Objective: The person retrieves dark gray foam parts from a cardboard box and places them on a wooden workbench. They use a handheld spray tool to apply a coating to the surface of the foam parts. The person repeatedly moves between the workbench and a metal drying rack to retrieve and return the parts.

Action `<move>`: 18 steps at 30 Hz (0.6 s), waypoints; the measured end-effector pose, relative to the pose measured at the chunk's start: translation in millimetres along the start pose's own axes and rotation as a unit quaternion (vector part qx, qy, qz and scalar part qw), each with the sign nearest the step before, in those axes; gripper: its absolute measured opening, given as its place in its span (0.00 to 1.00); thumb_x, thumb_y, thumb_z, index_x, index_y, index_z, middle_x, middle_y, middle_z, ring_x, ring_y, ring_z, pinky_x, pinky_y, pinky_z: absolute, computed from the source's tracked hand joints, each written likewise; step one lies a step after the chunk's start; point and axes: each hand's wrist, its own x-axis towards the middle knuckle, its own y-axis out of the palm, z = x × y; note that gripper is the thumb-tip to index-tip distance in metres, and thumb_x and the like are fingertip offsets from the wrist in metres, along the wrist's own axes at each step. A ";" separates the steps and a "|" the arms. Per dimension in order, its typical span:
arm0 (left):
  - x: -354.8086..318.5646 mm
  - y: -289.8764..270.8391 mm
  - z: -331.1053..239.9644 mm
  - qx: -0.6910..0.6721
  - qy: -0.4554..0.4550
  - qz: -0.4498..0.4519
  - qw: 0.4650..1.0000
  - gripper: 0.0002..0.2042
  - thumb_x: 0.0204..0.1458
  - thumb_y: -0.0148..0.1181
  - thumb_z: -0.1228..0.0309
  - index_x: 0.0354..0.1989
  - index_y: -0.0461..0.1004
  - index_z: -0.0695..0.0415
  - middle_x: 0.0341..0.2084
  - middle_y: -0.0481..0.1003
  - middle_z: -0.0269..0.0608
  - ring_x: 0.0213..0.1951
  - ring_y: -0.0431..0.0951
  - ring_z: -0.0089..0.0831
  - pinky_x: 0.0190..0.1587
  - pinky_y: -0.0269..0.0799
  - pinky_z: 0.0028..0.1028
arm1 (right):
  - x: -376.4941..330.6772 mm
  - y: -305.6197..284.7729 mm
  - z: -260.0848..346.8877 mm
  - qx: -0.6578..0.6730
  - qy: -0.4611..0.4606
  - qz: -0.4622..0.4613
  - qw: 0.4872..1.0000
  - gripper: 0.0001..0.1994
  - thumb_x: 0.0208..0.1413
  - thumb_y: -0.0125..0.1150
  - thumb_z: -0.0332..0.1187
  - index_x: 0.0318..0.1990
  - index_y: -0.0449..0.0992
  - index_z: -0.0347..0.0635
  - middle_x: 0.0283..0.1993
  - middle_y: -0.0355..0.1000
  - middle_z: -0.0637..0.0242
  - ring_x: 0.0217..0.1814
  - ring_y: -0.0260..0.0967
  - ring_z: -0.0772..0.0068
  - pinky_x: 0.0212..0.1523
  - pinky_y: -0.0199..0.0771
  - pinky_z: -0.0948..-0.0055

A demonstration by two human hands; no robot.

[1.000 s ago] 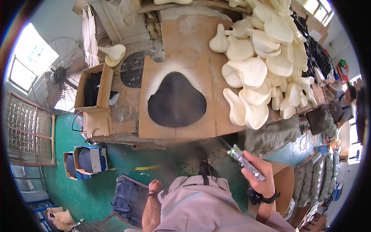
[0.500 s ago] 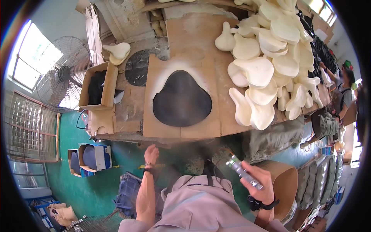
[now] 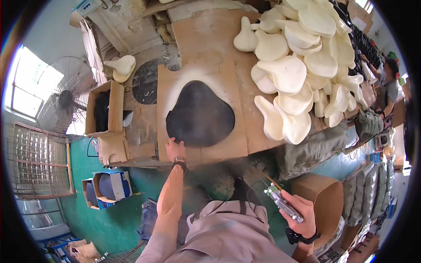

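Reaching across the workbench, a person lays the left hand with fingers spread on the near left edge of a black saddle-shaped piece, which lies flat on a cardboard sheet ringed by pale overspray. Held low beside the body, well apart from that piece, the right hand is wrapped tight around a spray gun, its nozzle pointing up toward the bench. Beyond the black piece, to the right of the left hand, a heap of cream saddle-shaped blanks crowds the table. To the left of that hand stands an open cardboard box, with a floor fan behind it.
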 end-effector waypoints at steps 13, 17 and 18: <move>75.5 28.8 28.0 -0.805 -0.117 0.341 0.472 0.05 0.49 0.55 0.72 0.34 0.75 0.55 0.36 0.79 0.39 0.44 0.78 0.39 0.50 0.73 0.41 | 46.8 25.0 -33.3 0.070 -0.039 0.014 0.997 0.29 0.44 0.67 0.17 0.59 0.74 0.36 0.36 0.77 0.54 0.32 0.75 0.58 0.35 0.74 0.71; 26.5 -77.3 -108.1 -0.865 -0.110 0.304 0.385 0.18 0.46 0.51 0.74 0.46 0.75 0.66 0.48 0.78 0.50 0.51 0.78 0.49 0.60 0.70 0.46 | 61.1 23.9 -31.1 0.045 -0.054 0.021 0.997 0.24 0.50 0.67 0.22 0.58 0.75 0.35 0.33 0.76 0.57 0.29 0.73 0.64 0.33 0.72 0.72; 22.1 -101.5 -102.6 -0.881 -0.087 0.290 0.363 0.19 0.46 0.51 0.74 0.47 0.75 0.67 0.49 0.78 0.52 0.52 0.78 0.49 0.61 0.70 0.46 | 66.5 25.3 -27.0 0.049 -0.066 0.046 0.996 0.25 0.49 0.67 0.22 0.58 0.75 0.35 0.33 0.75 0.57 0.29 0.73 0.62 0.34 0.72 0.71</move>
